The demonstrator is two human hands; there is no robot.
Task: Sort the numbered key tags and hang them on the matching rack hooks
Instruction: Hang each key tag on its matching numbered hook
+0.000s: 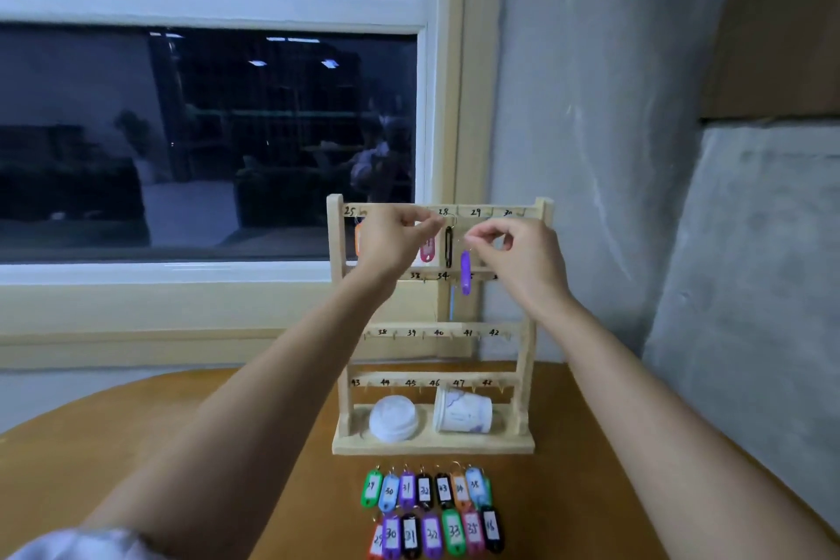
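Fingers [475, 236] of the right hand [518, 259] pinched the ring of a purple tag [465, 271], which hung with its long axis vertical just below the top rail [459, 210] of the rack [338, 286]. The rail's number 29 lay close above, at about 12 o'clock from them; the tag's own number was unreadable. At 9 o'clock the left hand [388, 241] pressed its fingertips together over a pink tag [426, 249]; whether they gripped its ring was unclear. Loose tags [427, 509] lay on the tabletop [159, 414] at 6 o'clock.

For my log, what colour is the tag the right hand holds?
Purple: the tag pinched by the right hand, head view.
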